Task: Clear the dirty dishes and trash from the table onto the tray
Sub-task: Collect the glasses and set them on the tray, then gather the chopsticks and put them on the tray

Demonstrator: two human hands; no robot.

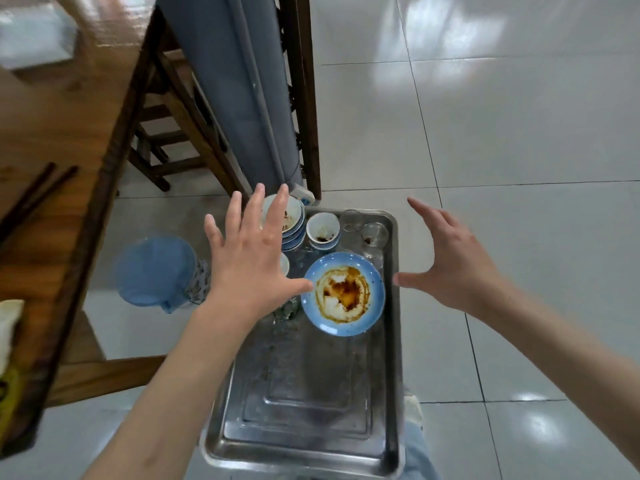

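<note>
Steel tray (389,375) already carries the sauce-stained blue plate (360,320) and bowls at 12 o'clock; your left hand (249,258) and right hand (457,265) hover spread, empty. Dark chopsticks (34,195) wait on the wooden tabletop (62,133) at 9 o'clock.

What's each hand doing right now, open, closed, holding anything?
Left hand: open, fingers spread, holding nothing, above the tray's left side.
Right hand: open, holding nothing, beside the tray's right edge.
</note>
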